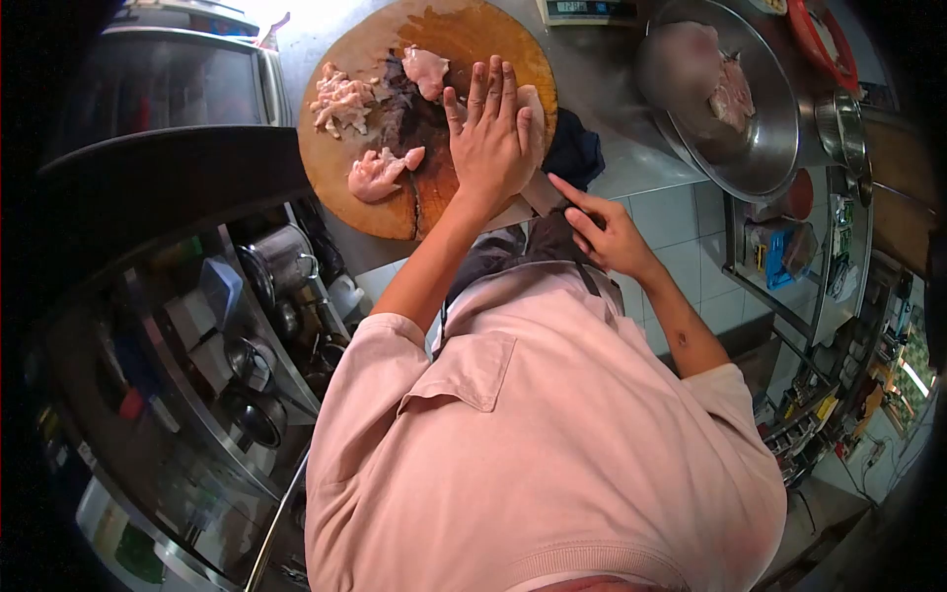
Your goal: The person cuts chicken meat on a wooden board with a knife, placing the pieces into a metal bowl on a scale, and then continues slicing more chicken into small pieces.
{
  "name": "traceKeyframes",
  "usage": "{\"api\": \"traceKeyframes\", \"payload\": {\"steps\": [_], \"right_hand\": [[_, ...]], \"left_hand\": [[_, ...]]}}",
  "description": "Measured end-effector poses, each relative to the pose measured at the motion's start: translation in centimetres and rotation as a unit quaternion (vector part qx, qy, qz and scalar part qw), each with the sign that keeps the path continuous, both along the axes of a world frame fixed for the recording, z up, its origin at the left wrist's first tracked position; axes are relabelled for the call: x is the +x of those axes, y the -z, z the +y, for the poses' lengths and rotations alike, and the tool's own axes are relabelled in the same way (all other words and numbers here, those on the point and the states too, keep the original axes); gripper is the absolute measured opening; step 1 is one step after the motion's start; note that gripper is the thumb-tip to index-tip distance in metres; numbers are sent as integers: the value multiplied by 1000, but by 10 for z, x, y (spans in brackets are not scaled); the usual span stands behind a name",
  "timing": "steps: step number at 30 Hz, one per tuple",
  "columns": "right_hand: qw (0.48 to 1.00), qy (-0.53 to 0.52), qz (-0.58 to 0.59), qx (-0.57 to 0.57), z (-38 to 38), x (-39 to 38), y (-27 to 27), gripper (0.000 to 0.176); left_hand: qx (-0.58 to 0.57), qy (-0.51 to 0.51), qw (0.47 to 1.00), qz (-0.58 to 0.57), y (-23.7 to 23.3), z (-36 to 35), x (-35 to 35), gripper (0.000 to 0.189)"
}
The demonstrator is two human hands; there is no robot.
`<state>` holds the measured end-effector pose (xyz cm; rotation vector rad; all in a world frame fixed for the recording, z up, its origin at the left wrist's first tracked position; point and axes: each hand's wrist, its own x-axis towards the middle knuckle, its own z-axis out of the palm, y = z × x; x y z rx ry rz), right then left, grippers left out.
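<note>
My left hand (490, 143) lies flat, fingers stretched out, over a piece of pale raw meat (536, 111) at the right side of a round wooden chopping board (493, 28). The palm hides most of that piece. In my right hand (614, 234) is a knife (542, 193), its blade pointing towards the meat beside my left wrist; the handle is mostly covered by my fingers. Elsewhere on the board sit a pink meat piece (426, 72), a heap of small cut pieces (341, 101) and another raw piece (379, 176) near the front left.
Right of the board, a large steel bowl (774, 148) holds raw meat (731, 94). A dark cloth (575, 150) lies between board and bowl. At the back stands a digital scale (590, 11). A red basin (827, 44) and steel pots (841, 130) are at far right.
</note>
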<state>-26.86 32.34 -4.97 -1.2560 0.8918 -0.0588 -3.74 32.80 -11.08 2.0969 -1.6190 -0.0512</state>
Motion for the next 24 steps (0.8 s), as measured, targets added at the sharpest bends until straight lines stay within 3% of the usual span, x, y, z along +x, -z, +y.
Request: {"api": "traceKeyframes", "payload": {"steps": [3,5,9,11,12,16,18,24], "right_hand": [[999,-4,4,35,-5,12,0,52],[999,-19,-9,-34,-1,7,1,52],[999,-39,3,-32,8,-26,-8,52],[996,-49,4,-69,10,-38,-2,52],[997,-57,29,-46,8,-38,-4,51],[997,-57,4,-55,7,-6,8,50],[994,-53,-3,-95,11,9,21,49],[985,-118,5,-126,3,-22,-5,50]], "left_hand": [[18,-6,999,-39,2,0,2,65],[6,4,999,-33,1,-1,4,65],[-4,-3,999,-49,8,-1,2,65],[37,-25,989,-139,5,-2,1,64],[-1,-13,999,-52,3,-1,-1,64],[-2,-20,998,-67,4,0,-6,64],[26,-20,991,-132,3,2,-4,65],[-20,12,998,-63,19,-5,13,66]]}}
